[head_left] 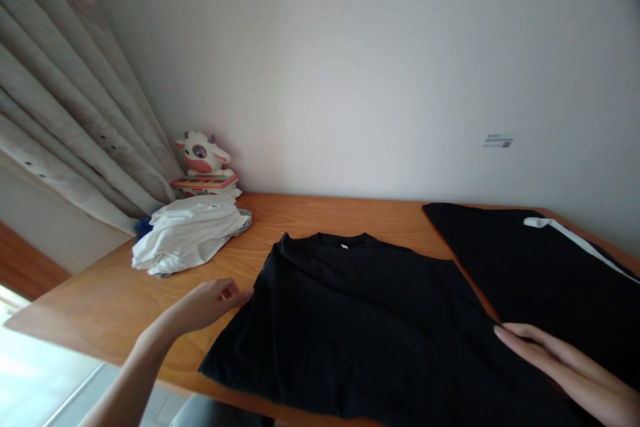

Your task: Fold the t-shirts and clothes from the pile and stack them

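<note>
A pale grey wall (350,80) stood behind the far edge of the wooden table (310,213) on my feed, carrying a small printed label (499,141) above that edge's right end. I saw a pale, dark-flecked curtain (65,73) slanting down by the far left corner. Past the near left corner, bright light washed out part of the pale floor (85,390).

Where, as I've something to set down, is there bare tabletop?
Bare table shows behind the black shirt, between the white clothes and the black cloth, up to the wall. Another patch lies at the left end, between the white clothes and the left hand. The right side is crowded: shirt and black cloth leave only a thin strip between them.
</note>
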A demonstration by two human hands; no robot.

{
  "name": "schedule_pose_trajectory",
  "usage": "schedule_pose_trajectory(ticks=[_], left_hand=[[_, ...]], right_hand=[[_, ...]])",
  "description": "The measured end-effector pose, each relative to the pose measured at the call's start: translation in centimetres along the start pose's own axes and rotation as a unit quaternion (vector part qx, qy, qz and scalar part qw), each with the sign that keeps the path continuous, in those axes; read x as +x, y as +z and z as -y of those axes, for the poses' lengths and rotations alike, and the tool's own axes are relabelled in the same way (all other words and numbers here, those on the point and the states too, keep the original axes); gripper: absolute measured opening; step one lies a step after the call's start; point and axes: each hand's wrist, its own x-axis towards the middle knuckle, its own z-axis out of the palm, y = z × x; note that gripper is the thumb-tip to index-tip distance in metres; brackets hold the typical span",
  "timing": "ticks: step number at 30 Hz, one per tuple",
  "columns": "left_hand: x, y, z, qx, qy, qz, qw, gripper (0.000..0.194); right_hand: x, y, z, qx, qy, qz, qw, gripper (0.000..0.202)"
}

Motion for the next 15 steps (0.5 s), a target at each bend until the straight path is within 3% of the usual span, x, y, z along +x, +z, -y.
schedule_pose_trajectory(ticks=[2, 5, 8, 12, 15], left_hand=[[1.6, 1.3, -1.2, 0.014, 0.018, -0.037, 0.999, 0.055], [3.0, 3.0, -2.5, 0.015, 0.072, -0.034, 0.997, 0.048], [3.0, 3.1, -3.0, -0.028, 0.097, -0.068, 0.992, 0.045], [2.0, 1.8, -2.1, -0.196, 0.038, -0.14, 0.97, 0.047], [1.8, 1.6, -1.3, -0.354, -0.038, -0.142, 0.924, 0.042]], right_hand=[[0.3, 0.9, 2.7, 0.046, 0.015, 0.013, 0.999, 0.057], [1.1, 2.4, 5.6, 0.09, 0.035, 0.051, 0.994, 0.041], [1.7, 3.1, 6.9, 0.103, 0.045, 0.073, 0.991, 0.029], [1.8, 3.1, 7.3, 0.182, 0.01, 0.052, 0.982, 0.024], [1.5, 3.2, 7.5, 0.234, 0.014, 0.055, 0.971, 0.025]])
